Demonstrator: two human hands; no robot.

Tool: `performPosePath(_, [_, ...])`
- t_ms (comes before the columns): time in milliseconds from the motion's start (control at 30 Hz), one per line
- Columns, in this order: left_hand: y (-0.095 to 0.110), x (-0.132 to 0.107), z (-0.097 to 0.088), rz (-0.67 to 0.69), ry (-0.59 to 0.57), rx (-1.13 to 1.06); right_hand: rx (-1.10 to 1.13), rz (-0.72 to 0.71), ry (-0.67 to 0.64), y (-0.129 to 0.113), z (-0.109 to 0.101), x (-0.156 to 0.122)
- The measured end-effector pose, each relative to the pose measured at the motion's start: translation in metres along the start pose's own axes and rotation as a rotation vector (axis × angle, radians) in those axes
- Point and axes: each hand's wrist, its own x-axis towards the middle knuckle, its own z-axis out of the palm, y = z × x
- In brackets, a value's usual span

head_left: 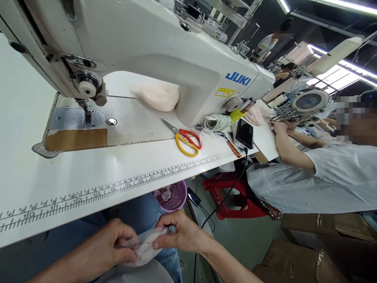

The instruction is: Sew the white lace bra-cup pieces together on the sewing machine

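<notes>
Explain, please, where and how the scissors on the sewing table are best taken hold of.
Probably by the red and yellow handle loops, coming from the table's near edge: the scissors lie flat with their loops towards that side, while the pointed blades face away.

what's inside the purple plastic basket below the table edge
Inside the purple, round, perforated plastic basket lies a crumpled, pale, translucent scrap. The white tabletop covers part of the basket, so anything there, or beneath the scrap, cannot be seen.
</notes>
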Motion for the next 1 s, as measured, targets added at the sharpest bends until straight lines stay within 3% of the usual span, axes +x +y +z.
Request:
performPosePath(167, [0.005,-0.004,-0.002,0.029,-0.07,-0.033,-0.025,-0.023,-0.025,-0.001,0.005,0.002])
performPosePath(300, [0.011,0.005,0.007,0.074,-0.033,-0.131,-0.089,-0.044,-0.009,-0.003,0.008,0.0])
performPosePath(567, [-0.012,0.005,0.005,0.064,-0.028,-0.154,-0.119,-0.102,0.029,-0.002,0.007,-0.006])
performPosePath(700, [-0.007,0.003,0.006,0.108,-0.073,-0.247,-0.168,-0.154,0.006,-0.004,0.011,-0.004])
performPosePath(1000, [-0.001,0.006,0.011,0.118,0.004,-0.151,-0.151,-0.212,0.024,-0.006,0.012,-0.006])
